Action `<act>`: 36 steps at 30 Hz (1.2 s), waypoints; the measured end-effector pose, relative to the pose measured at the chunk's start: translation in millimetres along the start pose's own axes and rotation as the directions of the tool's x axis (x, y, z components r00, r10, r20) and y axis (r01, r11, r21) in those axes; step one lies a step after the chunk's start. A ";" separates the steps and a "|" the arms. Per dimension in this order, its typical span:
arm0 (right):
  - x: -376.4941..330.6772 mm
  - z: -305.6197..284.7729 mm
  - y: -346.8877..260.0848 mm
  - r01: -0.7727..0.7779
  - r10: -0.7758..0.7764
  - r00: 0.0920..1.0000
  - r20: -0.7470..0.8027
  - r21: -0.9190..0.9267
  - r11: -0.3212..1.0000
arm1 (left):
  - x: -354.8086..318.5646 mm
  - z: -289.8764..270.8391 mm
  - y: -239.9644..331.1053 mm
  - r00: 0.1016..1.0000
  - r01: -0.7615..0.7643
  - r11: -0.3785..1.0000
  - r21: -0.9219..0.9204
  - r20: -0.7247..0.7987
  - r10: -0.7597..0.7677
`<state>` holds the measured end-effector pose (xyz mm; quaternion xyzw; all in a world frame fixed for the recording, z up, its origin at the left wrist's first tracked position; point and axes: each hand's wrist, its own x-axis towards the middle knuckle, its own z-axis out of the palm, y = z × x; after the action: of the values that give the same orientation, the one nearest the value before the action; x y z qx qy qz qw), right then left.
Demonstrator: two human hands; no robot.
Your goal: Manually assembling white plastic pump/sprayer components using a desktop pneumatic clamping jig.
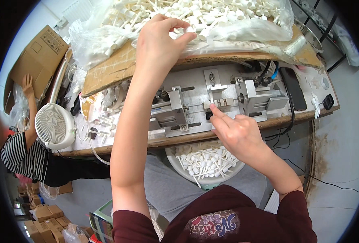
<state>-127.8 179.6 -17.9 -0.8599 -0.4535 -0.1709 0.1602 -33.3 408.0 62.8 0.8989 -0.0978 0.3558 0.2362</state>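
Note:
My left hand (157,40) is raised over the near edge of the pile of white plastic pieces (212,16). Its thumb and index finger close on a small white cap-like piece (189,30). My right hand (240,131) is at the middle of a metal clamping jig (179,107). The right index fingertip touches the small fixture block (222,104) between the jig's two sides. The other right fingers are curled, and what they may hold is hidden beneath them.
Under the pile lie clear plastic and a cardboard sheet (106,77). A black phone (293,89) lies right of the jig; a white fan (54,125) stands left. Below the bench edge is a tub (173,160) of white sticks with caps. Another person's hand (27,86) touches a carton (39,52).

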 end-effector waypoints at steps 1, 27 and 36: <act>3.1 -7.8 0.3 0.012 -0.012 1.000 0.007 0.037 0.999 | -4.4 -11.2 10.2 1.000 -0.004 1.000 -0.010 -0.023 0.003; 133.8 -62.9 130.8 -0.210 0.211 0.977 -0.004 0.078 0.975 | -164.8 6.0 78.6 0.957 -0.100 0.993 0.062 0.280 0.079; 139.1 -60.7 132.5 -0.271 0.267 0.962 0.062 0.071 0.960 | -162.7 3.5 79.5 0.954 -0.053 0.999 -0.002 0.296 0.051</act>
<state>47.6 183.2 81.3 -0.9107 -0.3428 -0.1074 0.2038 -177.0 338.4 -22.8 0.9398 -0.1548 0.2236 0.2068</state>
